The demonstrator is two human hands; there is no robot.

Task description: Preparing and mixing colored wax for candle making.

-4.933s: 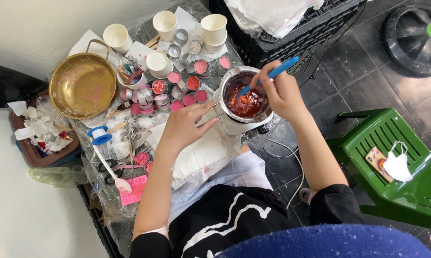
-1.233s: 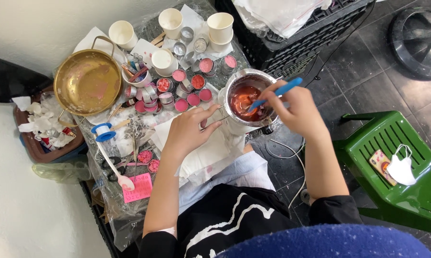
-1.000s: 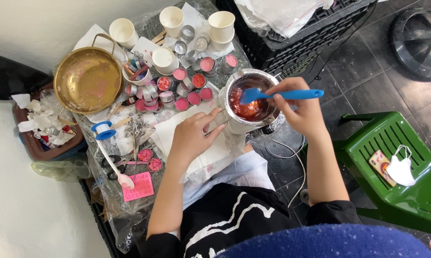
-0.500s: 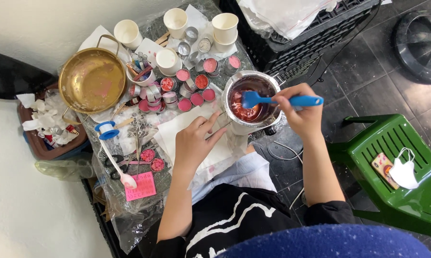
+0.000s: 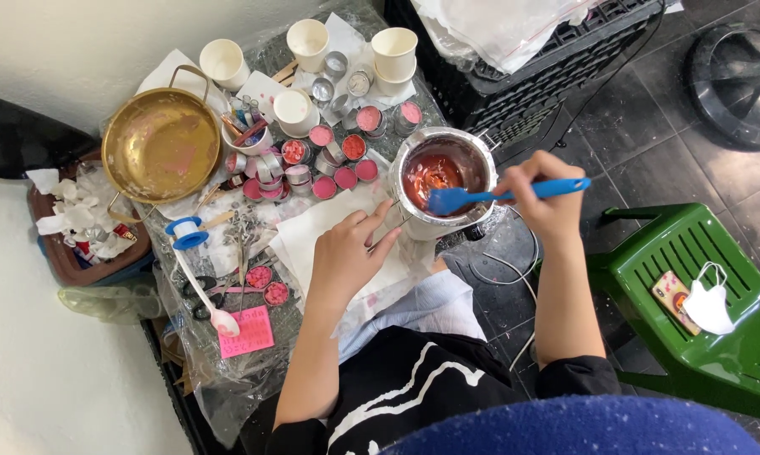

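Left hand: the left hand [image 5: 346, 257] is resting flat on the white paper sheet [image 5: 329, 240], fingers spread and reaching toward the handle at the pot's base, pinching nothing.
Right hand: the right hand [image 5: 546, 198] is closing its fingers round the handle of the blue spatula [image 5: 502, 195], holding it level across the pot's rim.
Pot: the metal pot [image 5: 443, 179] is sitting at the table's right edge, just beyond the left hand, holding a melted red liquid.
Step in hand: judging by the blade lying at the surface, stirring or scraping the red liquid is going on.
Next move: it is likely calling for a steady pot and a slow sweep, so nothing is slopping over the rim.
Scissors: one pair [image 5: 199, 295] is lying near the pink note [image 5: 247, 332].
Small tins: roughly ten round tins [image 5: 321, 160], most filled pink or red, are clustering beyond the paper; an exact count is not possible.
Paper cups: four white cups [image 5: 394, 52] are standing at the far edge.
Brass pan: one [image 5: 161, 145] is sitting far left.
Green chair: one [image 5: 708, 312], off to the right.
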